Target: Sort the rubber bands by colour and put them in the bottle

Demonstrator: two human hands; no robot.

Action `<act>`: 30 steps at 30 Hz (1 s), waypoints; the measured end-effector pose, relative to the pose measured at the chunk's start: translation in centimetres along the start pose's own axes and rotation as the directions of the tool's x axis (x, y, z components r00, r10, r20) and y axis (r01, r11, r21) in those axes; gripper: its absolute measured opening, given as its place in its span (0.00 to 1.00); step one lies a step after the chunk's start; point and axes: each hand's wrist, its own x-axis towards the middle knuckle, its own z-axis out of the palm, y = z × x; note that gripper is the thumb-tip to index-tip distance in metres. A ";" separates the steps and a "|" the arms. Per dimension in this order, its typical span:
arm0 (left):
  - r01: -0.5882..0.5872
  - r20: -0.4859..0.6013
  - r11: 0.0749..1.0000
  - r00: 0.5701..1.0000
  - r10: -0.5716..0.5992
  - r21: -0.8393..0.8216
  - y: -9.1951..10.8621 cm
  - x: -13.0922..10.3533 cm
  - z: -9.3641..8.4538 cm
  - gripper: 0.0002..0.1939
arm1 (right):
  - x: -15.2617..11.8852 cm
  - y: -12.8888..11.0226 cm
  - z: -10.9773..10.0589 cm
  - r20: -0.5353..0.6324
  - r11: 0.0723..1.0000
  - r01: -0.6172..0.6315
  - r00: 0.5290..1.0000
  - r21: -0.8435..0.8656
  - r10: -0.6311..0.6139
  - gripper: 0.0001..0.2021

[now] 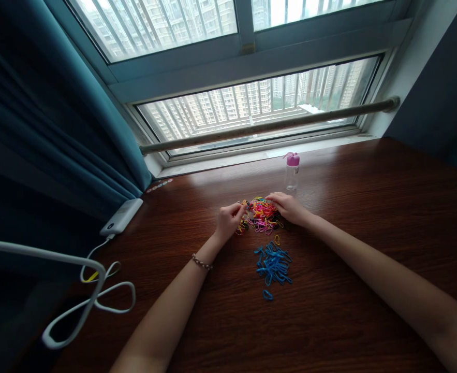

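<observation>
A mixed pile of small pink, red, yellow and black loops [264, 211] lies on the dark wooden table [352, 311]. At the pile's left edge is my left hand [229, 220], its thumb and forefinger pinched together; whatever they hold is too small to name. My right hand [288, 207] rests along the pile's right edge, fingers stretched over the loops, with nothing visibly gripped. Nearer to me sits a separate heap of blue loops [274, 263]. One blue loop [267, 295] lies below that heap, and a single yellow loop [277, 240] lies between the two groups.
Behind my right hand stands a clear bottle with a pink cap [292, 171]. A white power bank [122, 216] with a looped white cable [115, 311] is at the left, beside a blue curtain [69, 103]. A window with a rail [270, 126] borders the table's far side.
</observation>
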 end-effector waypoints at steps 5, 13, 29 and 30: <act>0.146 -0.203 0.982 0.972 -0.120 0.118 -3.5 1.0 -0.7 0.11 | 2.1 0.9 1.6 0.118 0.996 0.019 0.993 -0.082 -0.009 0.13; 0.198 -0.063 0.959 0.980 -0.190 0.201 -5.1 1.2 -0.1 0.07 | 1.3 1.7 2.4 0.021 0.997 -0.043 0.999 -0.070 0.045 0.13; 0.163 0.028 0.970 0.985 -0.171 0.180 -5.5 1.4 0.0 0.04 | 1.9 0.2 -0.4 -0.053 0.718 -0.356 0.876 0.598 0.479 0.10; 0.165 0.028 0.970 0.985 -0.173 0.180 -5.4 1.4 0.0 0.04 | 1.9 -0.1 -0.8 0.021 0.675 -0.381 0.879 0.631 0.477 0.12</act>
